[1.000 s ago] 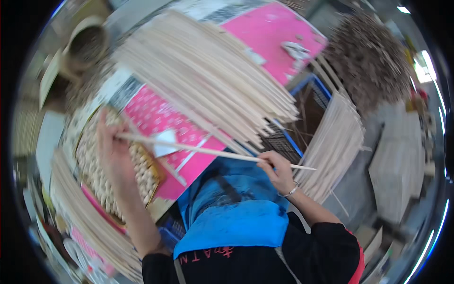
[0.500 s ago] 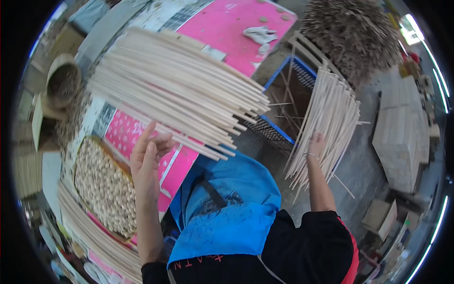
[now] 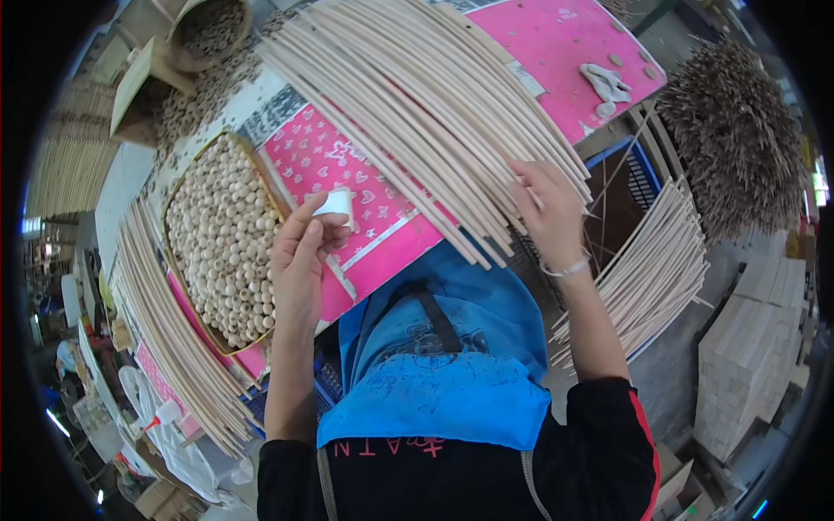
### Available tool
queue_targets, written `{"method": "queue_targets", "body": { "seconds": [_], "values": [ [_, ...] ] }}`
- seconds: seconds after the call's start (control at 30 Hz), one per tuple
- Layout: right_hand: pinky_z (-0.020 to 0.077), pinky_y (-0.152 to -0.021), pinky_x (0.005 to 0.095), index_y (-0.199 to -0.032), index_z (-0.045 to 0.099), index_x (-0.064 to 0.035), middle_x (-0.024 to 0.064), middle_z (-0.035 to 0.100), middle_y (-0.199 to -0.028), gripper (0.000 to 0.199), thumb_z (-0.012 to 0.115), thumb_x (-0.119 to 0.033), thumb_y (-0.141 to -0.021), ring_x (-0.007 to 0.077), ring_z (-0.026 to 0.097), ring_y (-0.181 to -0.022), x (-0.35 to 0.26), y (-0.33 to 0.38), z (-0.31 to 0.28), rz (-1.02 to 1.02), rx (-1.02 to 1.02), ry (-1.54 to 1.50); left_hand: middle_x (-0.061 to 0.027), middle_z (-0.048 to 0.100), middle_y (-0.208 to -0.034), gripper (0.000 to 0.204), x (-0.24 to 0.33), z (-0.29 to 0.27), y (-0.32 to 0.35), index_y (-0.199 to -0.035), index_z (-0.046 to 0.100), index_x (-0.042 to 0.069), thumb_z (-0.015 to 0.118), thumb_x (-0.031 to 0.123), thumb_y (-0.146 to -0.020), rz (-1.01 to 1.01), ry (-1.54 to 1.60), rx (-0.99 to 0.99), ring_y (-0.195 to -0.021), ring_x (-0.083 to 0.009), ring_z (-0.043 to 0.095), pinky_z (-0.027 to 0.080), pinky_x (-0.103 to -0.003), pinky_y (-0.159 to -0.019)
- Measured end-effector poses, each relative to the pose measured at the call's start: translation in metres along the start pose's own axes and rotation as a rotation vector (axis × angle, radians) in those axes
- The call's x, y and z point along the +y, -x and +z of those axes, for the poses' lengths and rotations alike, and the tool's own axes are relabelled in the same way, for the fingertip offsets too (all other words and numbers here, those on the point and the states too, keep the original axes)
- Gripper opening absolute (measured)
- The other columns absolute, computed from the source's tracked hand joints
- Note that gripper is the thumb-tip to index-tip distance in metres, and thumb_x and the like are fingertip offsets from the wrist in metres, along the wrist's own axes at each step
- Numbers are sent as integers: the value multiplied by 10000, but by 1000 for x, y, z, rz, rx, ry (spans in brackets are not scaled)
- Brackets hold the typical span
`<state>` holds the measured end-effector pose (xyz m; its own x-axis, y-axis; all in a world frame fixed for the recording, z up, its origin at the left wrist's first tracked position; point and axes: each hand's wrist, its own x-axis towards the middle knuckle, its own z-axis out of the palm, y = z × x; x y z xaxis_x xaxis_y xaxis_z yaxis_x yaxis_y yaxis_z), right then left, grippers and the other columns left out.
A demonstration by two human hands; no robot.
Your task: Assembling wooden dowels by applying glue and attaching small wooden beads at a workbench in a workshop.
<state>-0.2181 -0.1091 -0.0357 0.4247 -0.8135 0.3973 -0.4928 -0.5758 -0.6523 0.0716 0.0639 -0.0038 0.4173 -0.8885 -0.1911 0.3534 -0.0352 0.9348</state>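
My right hand [image 3: 552,213] reaches over the near ends of a broad layer of pale wooden sticks [image 3: 417,113] on the table. Its fingertips touch the sticks at their right side, with thumb and fingers a little apart. To the left, my left hand [image 3: 300,260] hovers near the table edge, its fingers loosely bent and thumb apart. Close to its fingertips is a small white cylindrical thing [image 3: 337,207]; I see no clear grip on it. A rimmed tray [image 3: 228,349] full of round wooden beads [image 3: 221,243] stands beside that hand.
A second bundle of sticks [image 3: 643,278] lies at the right, by a blue crate [image 3: 643,174]. More sticks [image 3: 174,330] lie left of the beads. A white glove [image 3: 605,84] rests on the pink table cover [image 3: 565,43]. Stacked wooden blocks [image 3: 751,356] stand far right.
My right hand has moved left from the right-hand bundle to the sticks on the table. My view has shifted, and the white cylindrical thing now shows by my left hand.
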Motion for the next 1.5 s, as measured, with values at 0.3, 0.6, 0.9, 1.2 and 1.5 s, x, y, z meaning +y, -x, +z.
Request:
{"method": "queue_targets", "body": {
  "seconds": [0.3,0.6,0.9,1.2,1.5],
  "values": [
    [502,-721,409,-1015,610,-16,152,636,-871,145,609,-122,-916,319,623,-778,33,-20,60,39,-66,287,-50,701,-1013,321,32,-102,8,-1312,606,17,558,123,-1013,214,-338,396,-897,-99,631,498,-243,-820],
    [434,-655,207,-1111,636,-3,-35,558,-813,211,583,-186,-1019,43,505,-717,-69,-61,75,222,-162,-641,-80,618,-957,199,15,-119,-27,-1002,679,76,727,118,-813,524,-1492,184,-948,-281,624,515,-387,-790],
    [480,-600,228,-991,632,5,36,642,-822,125,668,-110,-956,86,622,-720,-131,-77,134,54,-398,-612,-97,589,-909,178,11,-123,-49,-845,647,62,772,141,-746,446,-1707,176,-880,-278,636,490,-401,-803],
    [518,-595,328,-963,617,-8,101,631,-827,87,663,-73,-928,200,673,-691,-144,-61,156,-265,-427,-240,-70,699,-943,140,20,-100,-17,-1010,657,27,693,92,-891,131,-546,249,-851,-132,668,527,-286,-711],
    [503,-611,300,-984,628,-1,94,637,-828,90,660,-75,-944,160,646,-709,-134,-66,152,-178,-350,-414,-24,688,-979,243,11,-87,0,-1209,669,31,595,131,-1000,-4,136,181,-892,-88,644,528,-236,-793]
  ]
}}
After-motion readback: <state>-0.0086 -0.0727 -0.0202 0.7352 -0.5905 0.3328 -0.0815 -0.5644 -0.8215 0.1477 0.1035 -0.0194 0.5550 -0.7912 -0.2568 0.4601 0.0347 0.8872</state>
